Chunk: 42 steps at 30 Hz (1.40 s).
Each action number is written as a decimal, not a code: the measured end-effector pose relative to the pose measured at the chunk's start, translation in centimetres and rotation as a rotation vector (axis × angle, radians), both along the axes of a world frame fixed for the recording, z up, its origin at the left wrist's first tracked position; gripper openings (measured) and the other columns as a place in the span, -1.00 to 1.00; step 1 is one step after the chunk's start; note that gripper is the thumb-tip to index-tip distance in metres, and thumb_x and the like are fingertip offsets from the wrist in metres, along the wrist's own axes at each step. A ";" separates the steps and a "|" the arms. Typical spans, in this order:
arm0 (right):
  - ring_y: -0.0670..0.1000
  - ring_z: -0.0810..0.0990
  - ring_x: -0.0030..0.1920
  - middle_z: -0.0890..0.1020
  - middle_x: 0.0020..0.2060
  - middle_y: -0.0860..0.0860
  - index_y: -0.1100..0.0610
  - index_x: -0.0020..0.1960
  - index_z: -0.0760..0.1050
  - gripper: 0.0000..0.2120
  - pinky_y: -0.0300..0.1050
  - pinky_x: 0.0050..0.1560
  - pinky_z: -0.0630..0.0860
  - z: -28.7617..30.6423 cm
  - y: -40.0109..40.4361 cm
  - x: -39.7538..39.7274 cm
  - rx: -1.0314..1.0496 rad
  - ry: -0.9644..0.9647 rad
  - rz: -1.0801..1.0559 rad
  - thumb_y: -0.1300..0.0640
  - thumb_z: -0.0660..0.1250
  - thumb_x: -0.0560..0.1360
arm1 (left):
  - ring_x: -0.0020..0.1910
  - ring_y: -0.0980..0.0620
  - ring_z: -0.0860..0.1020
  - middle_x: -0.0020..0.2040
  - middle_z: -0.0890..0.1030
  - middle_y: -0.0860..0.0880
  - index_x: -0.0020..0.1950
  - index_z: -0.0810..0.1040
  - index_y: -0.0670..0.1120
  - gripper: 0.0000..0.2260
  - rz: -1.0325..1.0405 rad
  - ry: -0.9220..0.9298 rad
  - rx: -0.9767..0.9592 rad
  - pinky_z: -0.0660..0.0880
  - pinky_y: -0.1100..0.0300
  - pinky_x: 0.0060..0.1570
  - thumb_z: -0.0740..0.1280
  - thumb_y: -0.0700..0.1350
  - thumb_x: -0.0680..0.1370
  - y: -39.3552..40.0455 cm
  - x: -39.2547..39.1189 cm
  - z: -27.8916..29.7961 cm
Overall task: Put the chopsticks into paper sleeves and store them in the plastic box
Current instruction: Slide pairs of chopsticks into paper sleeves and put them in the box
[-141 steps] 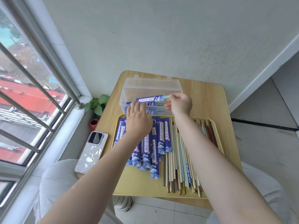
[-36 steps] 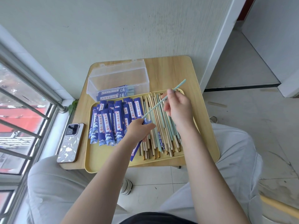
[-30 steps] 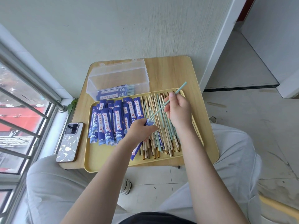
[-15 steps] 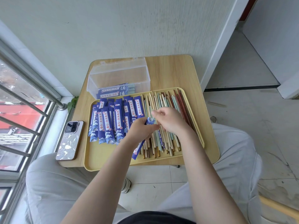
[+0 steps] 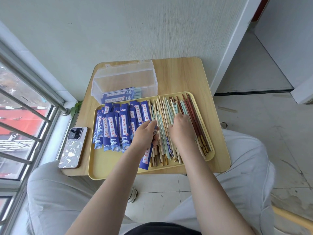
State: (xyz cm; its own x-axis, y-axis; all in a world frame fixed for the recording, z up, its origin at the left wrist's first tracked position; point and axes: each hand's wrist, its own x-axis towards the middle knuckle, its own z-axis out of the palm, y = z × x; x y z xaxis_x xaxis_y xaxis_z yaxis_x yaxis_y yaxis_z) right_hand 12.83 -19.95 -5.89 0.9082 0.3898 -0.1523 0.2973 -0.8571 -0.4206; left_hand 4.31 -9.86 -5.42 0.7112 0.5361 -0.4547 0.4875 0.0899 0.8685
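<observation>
Clear plastic box stands open at the far left of the table, and I count only a few filled sleeves lying in its bottom, pale tips showing at their right ends. By my judgement the task is at an early stage.

Near the box, the yellow tray holds the remaining stock: a fanned pile of blue sleeves on its left half, and a dense row of loose chopsticks on its right half, pale, teal and dark red.

My left hand is curled round one sleeve over the middle of the tray; a teal chopstick pokes from its far end, so this pair looks half loaded. My right hand rests knuckles-up on the loose row, fingers bent down among the sticks; whether it already pinches one I cannot tell.

Outstanding: a second stick for the held sleeve, transfer to the box, then nearly the whole tray.

A phone lies left of the tray
</observation>
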 end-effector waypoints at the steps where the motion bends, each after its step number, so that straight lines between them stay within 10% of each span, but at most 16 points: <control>1: 0.05 0.57 -0.11 0.45 0.27 0.18 0.25 0.40 0.36 -0.63 -0.20 -0.26 0.39 0.0 0.0 0.0 -0.001 -0.003 0.000 0.20 0.28 0.63 | -0.53 -0.01 0.42 -0.42 0.48 -0.09 -0.07 0.50 -0.18 -0.70 0.004 -0.002 -0.005 0.38 0.15 -0.41 0.15 0.00 0.68 0.0 0.0 0.0; 17: 0.03 0.53 -0.18 0.50 0.13 0.14 0.25 0.16 0.46 -0.76 -0.21 -0.32 0.41 -0.4 -0.2 0.3 0.128 -0.058 -0.056 0.10 0.30 0.59 | -0.53 0.03 0.42 -0.40 0.50 -0.09 -0.07 0.52 -0.18 -0.64 0.036 0.010 -0.038 0.38 0.24 -0.51 0.10 0.02 0.69 0.0 -0.3 0.0; 23: 0.07 0.65 -0.14 0.62 -0.09 0.01 0.09 0.02 0.47 -0.90 0.02 -0.16 0.60 2.1 0.1 1.0 0.828 0.042 -0.258 0.07 0.31 0.58 | -0.56 0.04 0.42 -0.38 0.46 -0.11 -0.09 0.53 -0.18 -0.62 0.032 0.009 -0.047 0.35 0.26 -0.55 0.07 0.02 0.70 0.1 -0.3 0.2; 28: 0.03 0.56 -0.44 0.65 -0.15 0.09 0.17 0.05 0.41 -0.93 -0.21 -0.46 0.45 4.8 -0.3 1.4 1.228 0.142 -0.341 0.17 0.20 0.67 | -0.56 -0.02 0.41 -0.39 0.44 -0.14 -0.16 0.53 -0.19 -0.60 0.029 0.022 -0.089 0.34 0.19 -0.50 0.06 0.00 0.67 -0.1 -0.2 0.4; 42: -0.03 0.51 -0.50 0.64 -0.22 0.15 0.14 0.07 0.38 -0.91 -0.22 -0.45 0.45 3.7 -0.2 1.5 1.154 0.116 -0.320 0.15 0.13 0.69 | -0.47 -0.06 0.33 -0.40 0.42 -0.16 -0.29 0.48 -0.16 -0.64 -0.159 0.039 -0.118 0.29 0.11 -0.40 0.12 0.04 0.57 -0.2 -0.4 0.9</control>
